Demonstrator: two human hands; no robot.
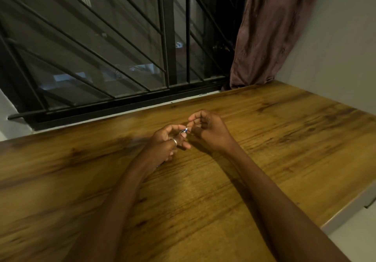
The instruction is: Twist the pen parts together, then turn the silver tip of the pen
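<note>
Left hand, fingers curled, pinches a small blue-tipped object at its 1 o'clock; a ring sits on 1 finger. Right hand, also curled, pinches the object's other end, with a thin wire-like strand at its 10 o'clock. Both hover over the wooden table; the barred window lies at 12 o'clock, the curtain at 1.

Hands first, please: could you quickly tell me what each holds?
Left hand: pinches a small blue-and-white object.
Right hand: fingers curled, pinching a thin wire-like strand.
</note>
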